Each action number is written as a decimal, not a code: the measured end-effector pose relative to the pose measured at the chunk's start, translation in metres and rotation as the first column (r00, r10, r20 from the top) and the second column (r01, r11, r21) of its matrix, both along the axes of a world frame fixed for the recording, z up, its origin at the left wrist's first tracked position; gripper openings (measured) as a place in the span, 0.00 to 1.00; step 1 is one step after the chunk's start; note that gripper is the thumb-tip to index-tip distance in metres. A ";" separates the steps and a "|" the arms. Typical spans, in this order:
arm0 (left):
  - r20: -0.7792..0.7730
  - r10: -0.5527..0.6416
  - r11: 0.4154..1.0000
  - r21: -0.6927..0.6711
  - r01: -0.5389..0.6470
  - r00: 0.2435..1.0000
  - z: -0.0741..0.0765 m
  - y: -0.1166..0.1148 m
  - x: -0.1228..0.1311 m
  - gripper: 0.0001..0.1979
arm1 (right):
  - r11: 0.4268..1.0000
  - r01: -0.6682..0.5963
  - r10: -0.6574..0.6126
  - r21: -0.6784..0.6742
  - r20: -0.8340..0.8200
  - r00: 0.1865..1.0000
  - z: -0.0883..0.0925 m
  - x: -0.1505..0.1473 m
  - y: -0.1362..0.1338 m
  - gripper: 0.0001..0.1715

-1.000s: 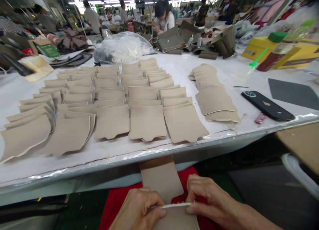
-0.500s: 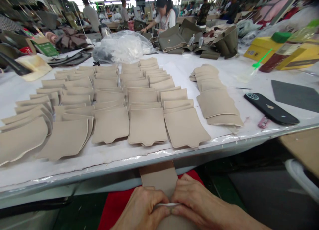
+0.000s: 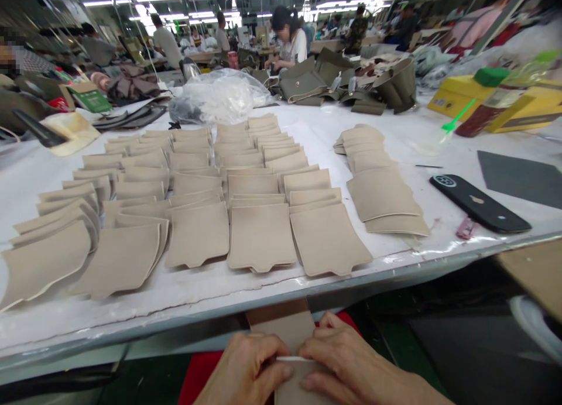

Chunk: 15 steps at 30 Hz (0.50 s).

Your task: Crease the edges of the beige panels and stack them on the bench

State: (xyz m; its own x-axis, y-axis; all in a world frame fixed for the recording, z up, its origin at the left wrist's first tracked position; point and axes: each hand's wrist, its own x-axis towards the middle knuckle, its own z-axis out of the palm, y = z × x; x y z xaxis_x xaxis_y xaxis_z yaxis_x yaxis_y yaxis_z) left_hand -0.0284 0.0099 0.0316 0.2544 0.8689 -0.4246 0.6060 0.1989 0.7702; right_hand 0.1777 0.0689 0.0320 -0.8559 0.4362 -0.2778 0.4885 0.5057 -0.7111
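Observation:
My left hand (image 3: 252, 367) and my right hand (image 3: 345, 355) pinch a beige leather piece (image 3: 285, 326) low in the view, below the table's front edge. Thumbs lie on the near side and fingers on the far side of a pale edge or fold that runs across the piece. The part nearest me is partly hidden by my hands. Beneath lies red cloth (image 3: 197, 370). Beyond, overlapping rows of beige leather pieces (image 3: 262, 235) cover the table, several with a small tab at the front edge.
A separate stack of beige pieces (image 3: 381, 191) lies to the right, near a black phone (image 3: 480, 203) and a grey sheet (image 3: 522, 177). Behind are a clear plastic bag (image 3: 222, 95), olive leather parts (image 3: 307, 80), a yellow box (image 3: 456, 95) and a bottle (image 3: 496, 100). People work farther back.
The view has tilted up slightly, so the table sits lower. My right thumb has drawn away from my left thumb, and more of the pale edge shows between my hands.

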 end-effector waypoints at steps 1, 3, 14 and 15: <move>0.002 -0.007 1.000 0.003 0.007 1.000 0.000 0.000 0.001 0.07 | 1.000 -0.004 0.004 0.004 0.007 1.000 0.000 -0.001 0.000 0.05; 0.014 -0.025 0.999 0.036 0.025 1.000 -0.001 0.001 0.002 0.07 | 1.000 -0.007 0.007 0.008 0.011 1.000 -0.001 -0.003 0.001 0.09; 0.000 -0.072 0.975 0.211 0.070 0.997 -0.002 0.012 0.010 0.13 | 0.999 0.028 -0.031 -0.043 -0.055 0.998 0.000 0.004 0.010 0.20; 0.024 -0.080 0.981 0.177 0.074 0.997 0.000 0.014 0.010 0.10 | 0.998 0.037 -0.040 -0.043 -0.056 0.998 -0.001 0.005 0.009 0.20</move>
